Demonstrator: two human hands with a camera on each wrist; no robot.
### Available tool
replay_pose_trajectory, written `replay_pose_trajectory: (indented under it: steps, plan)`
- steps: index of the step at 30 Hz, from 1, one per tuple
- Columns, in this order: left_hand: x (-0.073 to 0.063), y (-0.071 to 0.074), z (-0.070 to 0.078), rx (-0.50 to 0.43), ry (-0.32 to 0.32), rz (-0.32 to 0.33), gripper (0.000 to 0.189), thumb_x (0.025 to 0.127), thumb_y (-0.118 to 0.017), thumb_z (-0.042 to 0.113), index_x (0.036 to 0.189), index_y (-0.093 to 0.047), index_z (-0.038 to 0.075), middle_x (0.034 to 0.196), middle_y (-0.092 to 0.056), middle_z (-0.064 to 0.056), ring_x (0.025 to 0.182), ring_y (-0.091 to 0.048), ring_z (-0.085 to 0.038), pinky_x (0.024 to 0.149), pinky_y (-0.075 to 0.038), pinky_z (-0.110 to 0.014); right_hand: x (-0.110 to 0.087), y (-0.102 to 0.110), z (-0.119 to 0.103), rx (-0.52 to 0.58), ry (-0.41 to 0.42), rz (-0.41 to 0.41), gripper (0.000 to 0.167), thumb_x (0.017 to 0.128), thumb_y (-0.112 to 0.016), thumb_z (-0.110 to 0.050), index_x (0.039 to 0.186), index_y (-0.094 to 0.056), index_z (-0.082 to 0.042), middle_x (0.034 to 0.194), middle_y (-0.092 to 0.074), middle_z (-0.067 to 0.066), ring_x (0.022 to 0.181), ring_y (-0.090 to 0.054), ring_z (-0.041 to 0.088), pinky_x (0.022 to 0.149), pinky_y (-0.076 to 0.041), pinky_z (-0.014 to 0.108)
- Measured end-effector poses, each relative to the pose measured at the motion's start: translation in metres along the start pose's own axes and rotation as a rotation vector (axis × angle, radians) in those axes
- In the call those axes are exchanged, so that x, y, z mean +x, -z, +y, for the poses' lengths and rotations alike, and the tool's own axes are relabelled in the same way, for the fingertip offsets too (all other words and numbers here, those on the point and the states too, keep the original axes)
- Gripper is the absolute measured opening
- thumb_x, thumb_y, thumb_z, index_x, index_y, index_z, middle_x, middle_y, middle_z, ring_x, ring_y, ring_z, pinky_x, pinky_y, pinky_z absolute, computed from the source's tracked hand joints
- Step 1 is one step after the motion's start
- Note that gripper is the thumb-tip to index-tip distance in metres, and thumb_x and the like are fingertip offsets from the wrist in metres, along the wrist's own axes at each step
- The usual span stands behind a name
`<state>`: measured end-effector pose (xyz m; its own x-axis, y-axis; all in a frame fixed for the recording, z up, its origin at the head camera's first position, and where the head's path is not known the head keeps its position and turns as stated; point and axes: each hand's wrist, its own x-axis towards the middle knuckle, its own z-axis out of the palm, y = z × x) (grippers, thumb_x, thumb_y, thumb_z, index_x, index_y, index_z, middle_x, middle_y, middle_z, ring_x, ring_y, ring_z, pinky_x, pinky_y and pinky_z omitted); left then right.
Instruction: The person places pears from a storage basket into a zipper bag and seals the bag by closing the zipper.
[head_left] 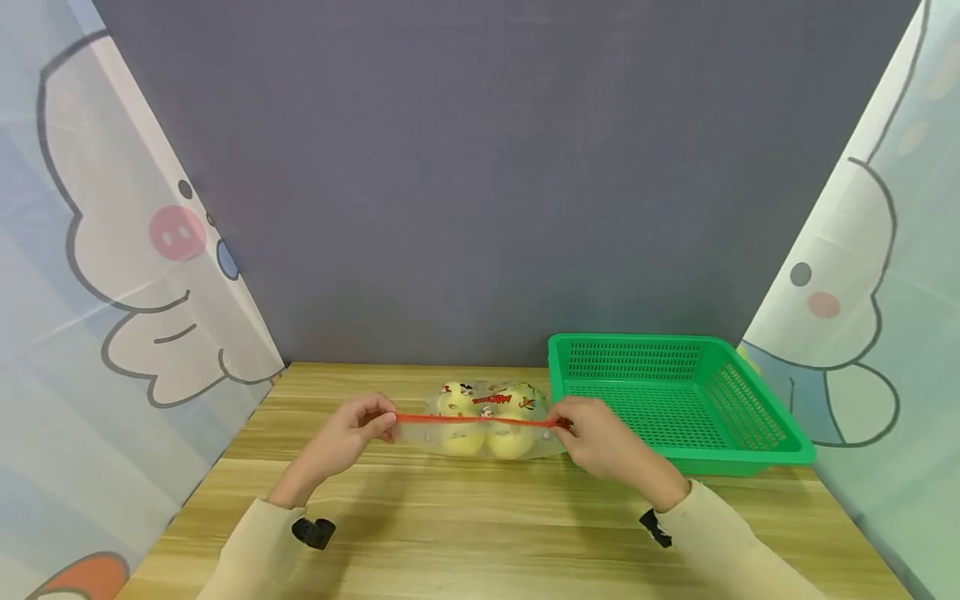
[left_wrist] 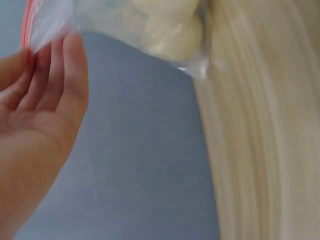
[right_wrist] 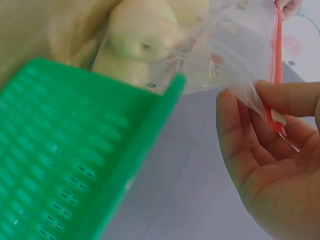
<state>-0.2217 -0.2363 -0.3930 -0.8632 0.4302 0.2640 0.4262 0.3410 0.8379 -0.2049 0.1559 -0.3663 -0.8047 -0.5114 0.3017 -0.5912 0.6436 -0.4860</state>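
Observation:
A clear zip bag (head_left: pixel 429 433) printed with cartoon figures holds several pale yellow, apple-like fruits (head_left: pixel 511 443) over the wooden table. Its red zip strip (head_left: pixel 472 418) is stretched straight across the near side of the bag. My left hand (head_left: pixel 347 435) pinches the strip's left end between thumb and fingers. At the other end, my right hand (head_left: pixel 602 440) pinches the corner of the strip, where a small cream slider (right_wrist: pixel 278 117) shows in the right wrist view. In the left wrist view the fruit hangs in the bag beyond my fingers (left_wrist: pixel 75 65).
A green slotted plastic basket (head_left: pixel 780 457) stands on the table (head_left: pixel 450 533) to the right, its left wall close beside the bag and my right hand. Behind the table rises a grey panel (head_left: pixel 465 183), with cartoon-printed curtains (head_left: pixel 120 358) on both sides.

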Motion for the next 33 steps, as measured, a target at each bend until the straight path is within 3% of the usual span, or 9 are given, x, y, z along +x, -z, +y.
replay_pose_trajectory:
  steps: [3, 8, 15, 21, 27, 29, 33]
  plan:
    - [-0.009, -0.002, -0.005, -0.009, -0.009, -0.066, 0.015, 0.106, -0.055, 0.014, 0.102, -0.065, 0.003, 0.092, -0.068, -0.013, 0.084, -0.067, -0.032, 0.080, -0.060, -0.038, -0.011, -0.008, -0.002, -0.012, 0.055, -0.024, 0.012, 0.094, -0.065, 0.005, 0.098, -0.073, -0.003, 0.086, -0.063, -0.004, 0.068, -0.048, 0.003, 0.057, -0.047, 0.022]
    - [-0.019, -0.012, -0.006, 0.027, -0.027, -0.094, 0.016, 0.105, -0.055, 0.010, 0.095, -0.066, 0.003, 0.085, -0.066, -0.010, 0.076, -0.066, -0.021, 0.074, -0.057, -0.033, -0.028, -0.018, -0.004, -0.038, 0.135, -0.057, 0.012, 0.091, -0.067, 0.002, 0.093, -0.071, -0.010, 0.081, -0.056, -0.013, 0.068, -0.045, 0.000, 0.057, -0.044, 0.020]
    - [-0.026, -0.036, -0.005, 0.151, 0.019, -0.195, 0.011, 0.099, -0.066, 0.020, 0.090, -0.069, 0.015, 0.082, -0.064, 0.006, 0.075, -0.060, -0.006, 0.066, -0.054, -0.026, -0.048, -0.035, -0.003, -0.027, 0.184, -0.117, 0.009, 0.092, -0.072, -0.005, 0.091, -0.070, -0.014, 0.085, -0.055, -0.017, 0.074, -0.049, -0.003, 0.063, -0.048, 0.018]
    - [-0.033, -0.046, 0.000, 0.168, 0.033, -0.231, 0.006, 0.097, -0.070, 0.019, 0.091, -0.068, 0.022, 0.083, -0.064, 0.009, 0.078, -0.060, -0.006, 0.068, -0.054, -0.026, -0.059, -0.042, -0.003, -0.036, 0.165, -0.185, 0.007, 0.094, -0.075, -0.024, 0.092, -0.070, -0.020, 0.090, -0.058, -0.020, 0.078, -0.052, -0.003, 0.068, -0.049, 0.022]
    - [-0.028, -0.051, 0.014, 0.241, 0.022, -0.184, 0.009, 0.100, -0.066, 0.022, 0.097, -0.069, 0.014, 0.087, -0.066, 0.005, 0.081, -0.061, -0.006, 0.071, -0.055, -0.026, -0.056, -0.033, 0.000, 0.055, 0.192, -0.101, 0.009, 0.098, -0.070, -0.025, 0.096, -0.073, -0.016, 0.091, -0.063, -0.019, 0.083, -0.056, -0.003, 0.070, -0.055, 0.025]
    - [-0.024, -0.052, 0.021, 0.288, 0.004, -0.129, 0.010, 0.101, -0.065, 0.020, 0.098, -0.069, 0.012, 0.088, -0.067, 0.005, 0.080, -0.061, -0.005, 0.071, -0.055, -0.026, -0.053, -0.026, 0.001, 0.047, 0.188, -0.048, 0.006, 0.099, -0.069, -0.020, 0.095, -0.073, -0.016, 0.090, -0.063, -0.019, 0.081, -0.056, -0.003, 0.069, -0.055, 0.024]
    - [-0.017, -0.056, 0.034, 0.443, -0.056, 0.051, 0.004, 0.097, -0.069, 0.014, 0.100, -0.070, 0.012, 0.089, -0.066, 0.009, 0.081, -0.061, -0.004, 0.072, -0.056, -0.028, -0.047, -0.010, 0.002, -0.020, 0.159, 0.055, 0.004, 0.097, -0.070, -0.016, 0.095, -0.073, -0.016, 0.089, -0.063, -0.019, 0.081, -0.057, -0.002, 0.069, -0.056, 0.025]
